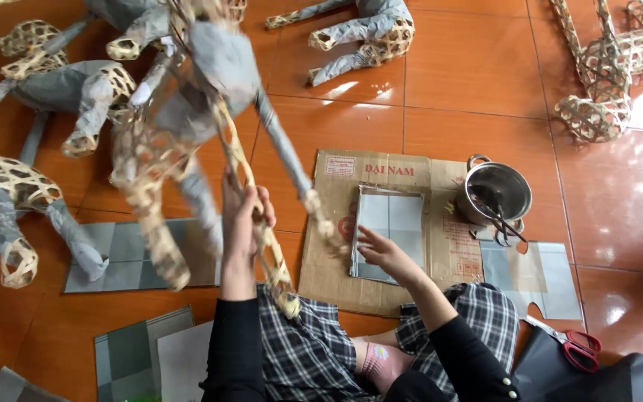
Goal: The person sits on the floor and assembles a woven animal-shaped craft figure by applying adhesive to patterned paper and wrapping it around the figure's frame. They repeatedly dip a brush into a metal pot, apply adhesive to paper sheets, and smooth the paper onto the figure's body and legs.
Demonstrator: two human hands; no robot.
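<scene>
My left hand (pixel 243 216) grips one leg of a woven bamboo animal frame (pixel 210 82), partly covered in grey paper, and holds it up in the air; the figure looks blurred. My right hand (pixel 382 251) reaches down with fingers spread and rests on a stack of grey paper sheets (pixel 390 223). That stack lies on a flattened brown cardboard sheet (pixel 329 275) on the orange tile floor. My knees in checked trousers are below both hands.
A metal pot (pixel 511 186) with a brush stands on the cardboard's right edge. Red-handled scissors (pixel 571 344) lie at lower right. Several paper-covered bamboo figures (pixel 9 193) crowd the left and top; bare frames (pixel 600 82) sit at upper right. Grey paper sheets (pixel 124 257) lie on the floor.
</scene>
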